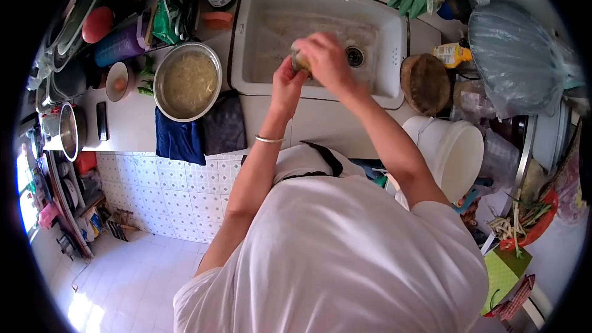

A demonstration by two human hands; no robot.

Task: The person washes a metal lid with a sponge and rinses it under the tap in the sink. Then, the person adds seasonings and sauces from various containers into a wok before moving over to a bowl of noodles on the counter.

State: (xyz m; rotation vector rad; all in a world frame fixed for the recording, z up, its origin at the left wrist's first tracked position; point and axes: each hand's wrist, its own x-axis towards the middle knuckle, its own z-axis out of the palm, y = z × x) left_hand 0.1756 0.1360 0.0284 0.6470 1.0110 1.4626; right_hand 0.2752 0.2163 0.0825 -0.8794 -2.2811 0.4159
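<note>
Handling seems underway, unfinished: at upper centre, over the sink point(266, 32), the left hand point(287, 84) grips a small item point(298, 60) while the right hand point(327, 63) (blurred, its grip unclear) overlaps it.

the person wears a loose, plain white t-shirt point(339, 253), its cloth softly creased, with short sleeves point(447, 225) that leave both forearms point(394, 148) uncovered. a slim, silver-coloured bangle point(269, 140) circles the left wrist. at the waist, nearest the front edge of the counter point(320, 126), pale fabric point(302, 163) shows black trim point(330, 160). the left hand point(286, 83) and right hand point(325, 65) are bare.
</note>
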